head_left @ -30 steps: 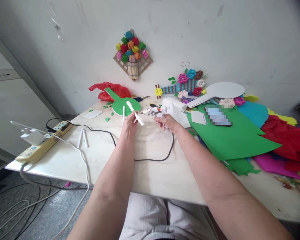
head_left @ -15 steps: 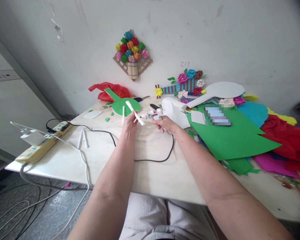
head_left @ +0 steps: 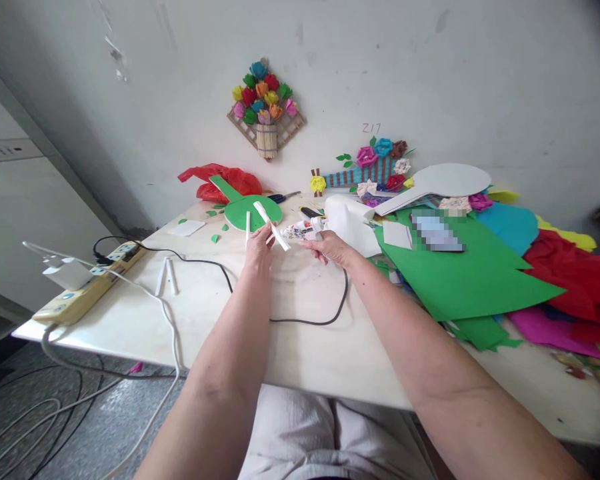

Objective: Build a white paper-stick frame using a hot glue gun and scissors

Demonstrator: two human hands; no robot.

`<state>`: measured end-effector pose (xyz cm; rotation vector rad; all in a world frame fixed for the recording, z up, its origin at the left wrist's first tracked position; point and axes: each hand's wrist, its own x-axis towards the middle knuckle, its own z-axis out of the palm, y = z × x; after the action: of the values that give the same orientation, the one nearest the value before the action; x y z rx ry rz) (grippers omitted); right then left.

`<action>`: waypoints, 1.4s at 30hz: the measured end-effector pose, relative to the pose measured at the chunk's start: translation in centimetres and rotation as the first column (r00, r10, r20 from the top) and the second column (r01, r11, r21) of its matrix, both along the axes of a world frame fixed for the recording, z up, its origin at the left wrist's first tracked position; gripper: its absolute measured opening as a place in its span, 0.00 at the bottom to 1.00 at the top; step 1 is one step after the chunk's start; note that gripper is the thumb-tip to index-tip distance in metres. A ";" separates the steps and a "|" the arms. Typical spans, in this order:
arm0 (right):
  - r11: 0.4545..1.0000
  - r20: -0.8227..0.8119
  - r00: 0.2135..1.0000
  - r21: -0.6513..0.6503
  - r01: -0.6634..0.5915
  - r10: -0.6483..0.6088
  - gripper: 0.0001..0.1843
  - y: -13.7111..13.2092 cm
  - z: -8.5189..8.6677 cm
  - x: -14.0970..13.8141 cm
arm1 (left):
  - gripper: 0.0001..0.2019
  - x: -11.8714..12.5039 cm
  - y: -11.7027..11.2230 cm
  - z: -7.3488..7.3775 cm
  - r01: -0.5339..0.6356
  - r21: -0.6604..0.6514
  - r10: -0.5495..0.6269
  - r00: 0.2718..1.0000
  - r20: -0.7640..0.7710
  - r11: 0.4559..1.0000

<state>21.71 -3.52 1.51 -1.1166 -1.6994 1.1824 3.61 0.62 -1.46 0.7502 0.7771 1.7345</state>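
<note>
My left hand point(head_left: 260, 248) is closed on crossed white paper sticks point(head_left: 271, 227), held above the pale table point(head_left: 300, 333). My right hand point(head_left: 330, 247) grips a glue gun point(head_left: 306, 230) whose nozzle points left and meets the sticks. The gun's black cord point(head_left: 325, 313) loops over the table below both hands. Behind the sticks lies a green paddle-shaped card point(head_left: 245, 210).
A yellow power strip point(head_left: 85, 283) with plugs sits at the left edge, two white sticks point(head_left: 165, 277) beside it. Green sheets point(head_left: 460, 267) and red, pink and blue paper pile up on the right. Paper-flower crafts hang on the wall. Cables trail on the floor.
My right hand has brought the glue gun leftwards until its nozzle reaches the sticks. My left hand has barely moved.
</note>
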 end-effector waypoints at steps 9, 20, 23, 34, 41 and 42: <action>0.989 0.206 0.973 0.120 0.085 -0.108 0.12 -0.3 0.5 -0.6 | 0.09 0.2 -0.2 0.2 -0.184 -0.073 0.175 0.977 -0.119 0.980; 0.857 0.505 0.775 0.507 0.090 -0.380 0.18 0.0 0.6 -1.2 | 0.06 0.6 -0.5 0.8 -0.324 -0.111 0.296 0.931 -0.213 0.940; 0.851 0.494 0.778 0.516 0.096 -0.387 0.18 -0.2 1.2 -1.2 | 0.07 0.4 -0.4 0.7 -0.343 -0.133 0.314 0.928 -0.199 0.930; 0.969 0.313 0.917 0.107 0.223 -0.245 0.13 -0.4 1.3 -0.3 | 0.14 0.1 0.0 0.2 -0.045 -0.050 0.046 0.999 0.020 0.998; 0.990 0.249 0.959 0.018 0.137 -0.138 0.10 -0.9 1.4 -0.8 | 0.12 0.3 0.1 0.2 -0.071 -0.060 0.076 0.992 0.097 0.996; 0.991 0.252 0.959 0.022 0.129 -0.130 0.10 -0.8 1.3 -0.9 | 0.11 0.4 0.0 0.3 -0.081 -0.060 0.087 0.991 0.101 0.995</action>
<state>20.86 -4.35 2.83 -1.4030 -1.7855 0.9861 3.98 0.66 -1.19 0.5928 0.7926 1.8047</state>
